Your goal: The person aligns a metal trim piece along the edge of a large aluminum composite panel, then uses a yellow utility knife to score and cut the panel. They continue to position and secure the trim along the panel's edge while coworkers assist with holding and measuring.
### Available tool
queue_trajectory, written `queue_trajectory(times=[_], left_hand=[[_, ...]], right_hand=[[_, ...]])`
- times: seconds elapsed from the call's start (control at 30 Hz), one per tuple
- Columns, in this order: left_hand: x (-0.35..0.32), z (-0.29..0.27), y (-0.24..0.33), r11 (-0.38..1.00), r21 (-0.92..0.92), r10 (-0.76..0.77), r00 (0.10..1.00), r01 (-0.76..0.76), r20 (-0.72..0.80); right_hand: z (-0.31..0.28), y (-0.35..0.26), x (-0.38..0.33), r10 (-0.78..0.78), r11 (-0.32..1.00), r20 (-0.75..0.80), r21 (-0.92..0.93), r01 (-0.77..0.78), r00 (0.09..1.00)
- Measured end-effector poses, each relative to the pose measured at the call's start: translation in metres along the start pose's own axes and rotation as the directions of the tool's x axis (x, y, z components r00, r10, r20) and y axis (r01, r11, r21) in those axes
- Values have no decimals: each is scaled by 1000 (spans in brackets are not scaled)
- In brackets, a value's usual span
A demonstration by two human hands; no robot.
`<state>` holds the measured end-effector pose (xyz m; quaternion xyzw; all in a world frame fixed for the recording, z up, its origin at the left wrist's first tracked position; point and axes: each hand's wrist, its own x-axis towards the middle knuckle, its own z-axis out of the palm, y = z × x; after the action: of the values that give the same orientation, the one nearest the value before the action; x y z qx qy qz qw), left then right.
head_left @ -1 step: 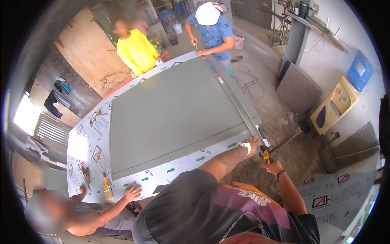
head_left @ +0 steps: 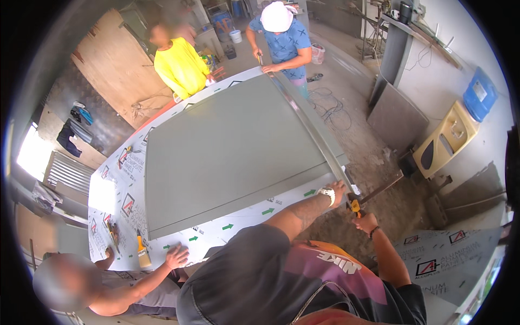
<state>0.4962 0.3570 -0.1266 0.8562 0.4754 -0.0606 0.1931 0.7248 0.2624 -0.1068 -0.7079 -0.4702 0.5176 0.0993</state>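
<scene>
A long metal bar (head_left: 304,119) lies along the right side of a grey panel (head_left: 233,149). At its near end, my left hand (head_left: 338,193), with a watch on the wrist, has its fingers wrapped over the bar. Just below, my right hand (head_left: 366,222) grips a yellow-and-black clamp (head_left: 355,207) by its handle at the corner of the panel. The clamp's jaws are partly hidden. Under the grey panel spreads a larger white printed sheet (head_left: 238,221) with green arrows.
Co-workers stand around: one in blue (head_left: 287,51) holds the bar's far end, one in yellow (head_left: 181,65) is beside it, another rests a hand (head_left: 177,257) on the sheet. A brush (head_left: 143,252) lies there. A brown bar (head_left: 383,188) juts right; a water dispenser (head_left: 448,135) stands beyond.
</scene>
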Motion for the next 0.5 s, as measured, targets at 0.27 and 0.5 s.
queue_trajectory(times=[0.27, 0.5], left_hand=[[9, -7, -19, 991, 22, 135, 991, -136, 15], [28, -1, -35, 976, 6, 216, 976, -216, -37]], right_hand=[[5, -20, -11, 63, 998, -87, 33, -60, 994], [-5, 5, 15, 15, 949, 77, 312, -39, 997]])
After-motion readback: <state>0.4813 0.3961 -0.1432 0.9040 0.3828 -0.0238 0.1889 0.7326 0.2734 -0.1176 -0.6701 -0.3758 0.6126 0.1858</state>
